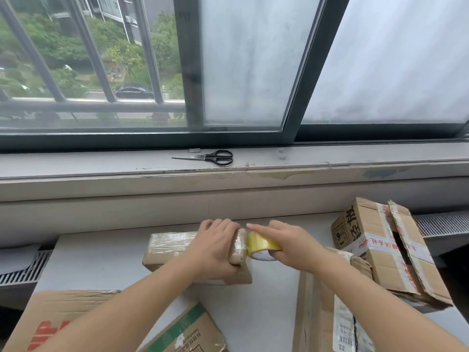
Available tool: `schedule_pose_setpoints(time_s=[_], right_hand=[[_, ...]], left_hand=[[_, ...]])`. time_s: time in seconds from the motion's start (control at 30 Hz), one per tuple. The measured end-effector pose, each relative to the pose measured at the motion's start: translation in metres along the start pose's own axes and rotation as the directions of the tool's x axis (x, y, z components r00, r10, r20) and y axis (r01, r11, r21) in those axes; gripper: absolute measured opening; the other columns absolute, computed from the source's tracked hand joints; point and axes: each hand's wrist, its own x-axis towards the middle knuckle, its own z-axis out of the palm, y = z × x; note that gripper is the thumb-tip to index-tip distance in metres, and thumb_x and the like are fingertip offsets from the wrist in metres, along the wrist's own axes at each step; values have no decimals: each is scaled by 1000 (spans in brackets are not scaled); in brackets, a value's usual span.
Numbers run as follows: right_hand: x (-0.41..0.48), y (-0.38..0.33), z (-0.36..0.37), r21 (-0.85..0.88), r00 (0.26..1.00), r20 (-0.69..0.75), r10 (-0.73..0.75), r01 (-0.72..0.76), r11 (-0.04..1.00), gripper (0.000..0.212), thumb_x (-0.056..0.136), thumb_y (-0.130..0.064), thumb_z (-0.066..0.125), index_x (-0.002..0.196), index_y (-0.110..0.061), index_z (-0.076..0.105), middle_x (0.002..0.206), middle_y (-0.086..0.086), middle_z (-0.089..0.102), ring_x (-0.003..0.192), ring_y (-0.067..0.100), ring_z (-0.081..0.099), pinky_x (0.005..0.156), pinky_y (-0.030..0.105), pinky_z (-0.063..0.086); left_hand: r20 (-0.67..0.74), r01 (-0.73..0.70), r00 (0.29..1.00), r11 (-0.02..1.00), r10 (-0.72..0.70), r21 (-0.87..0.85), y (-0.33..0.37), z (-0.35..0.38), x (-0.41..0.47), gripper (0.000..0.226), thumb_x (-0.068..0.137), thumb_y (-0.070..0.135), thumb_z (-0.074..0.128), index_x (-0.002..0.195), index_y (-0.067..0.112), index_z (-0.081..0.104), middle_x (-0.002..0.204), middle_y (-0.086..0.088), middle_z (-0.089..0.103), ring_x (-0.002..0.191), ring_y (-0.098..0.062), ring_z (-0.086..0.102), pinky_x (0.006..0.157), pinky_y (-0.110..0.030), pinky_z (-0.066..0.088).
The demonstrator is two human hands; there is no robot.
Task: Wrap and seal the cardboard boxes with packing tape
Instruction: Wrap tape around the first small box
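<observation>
Box (167,252): small, flat, brown cardboard, lying at the middle of the counter (101,262), long side running left to right. Glossy clear tape bands show on its top and on its right end.

Left hand (215,247): grip curled round the right end of the box, fingers over the far edge, thumb on the near side.

Roll (258,243): yellow packing tape on a white core, standing on edge, touching the right end of the box.

Right hand (289,246): grip wrapped round the roll from the right, forefinger stretched along its top towards the box.

Open box (375,247): larger, at the far right of the counter, tilted, flaps hanging open on its right side. White tape with red print crosses it, and black characters mark its left face.

Labelled box (319,313): near right, just beside the open box, with a crumpled top and a white printed label on the near part. The right forearm passes over it.

Green-print box (187,331): near centre, cut by the lower edge, partly under the left forearm.

Red-print box (50,318): near left corner, cut by the edge.

Scissors (215,157): black handles, blades together pointing left, lying on the sill (101,163) beyond the counter.

Grilles (22,268): slatted vents at either end of the counter.

Window (241,59): dark frame; the left pane is clear, with bars, trees and a dark car outside; the middle and right panes are frosted.
</observation>
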Motion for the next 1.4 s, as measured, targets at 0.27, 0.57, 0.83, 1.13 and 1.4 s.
schedule_pose_setpoints(time_s=[0.27,0.57,0.83,1.13,1.4], right_hand=[[46,-98,-60,199,932,-336,-138,214,957,75,73,-12,74,140,-40,56,91,-16,53,79,10,51,71,24,44],[85,-135,-46,84,968,-45,-247,250,965,76,81,-16,74,147,-43,49,103,-14,56,88,7,51,80,18,42],[51,-60,-71,-91,987,145,-65,78,993,73,83,-15,69,140,-57,49,89,-19,47,82,6,48,75,22,39],[37,-27,-20,-65,987,112,-114,122,990,73,89,-33,63,144,-69,31,96,-8,44,78,17,50,75,27,45],[44,-15,-10,-61,985,13,-170,170,984,63,86,-30,64,141,-55,48,91,-9,42,69,15,45,65,27,45]], left_hand=[[-128,23,982,750,-142,-661,-38,-37,-44,94,64,36,96,135,42,35,128,9,53,115,-13,59,94,-33,53],[-95,88,975,743,-200,-663,-72,-34,-82,79,68,34,91,130,30,42,120,5,57,108,-13,60,90,-36,54],[-61,162,963,741,-264,-652,-113,-36,-110,81,65,33,95,126,34,41,121,5,63,111,-15,64,94,-35,54],[4,210,960,710,-280,-672,-117,-40,-108,77,68,13,92,126,33,45,122,13,62,116,-12,61,91,-30,56],[69,240,959,657,-275,-715,-120,-45,-100,77,69,5,90,129,27,45,120,13,60,115,-11,59,86,-37,60]])
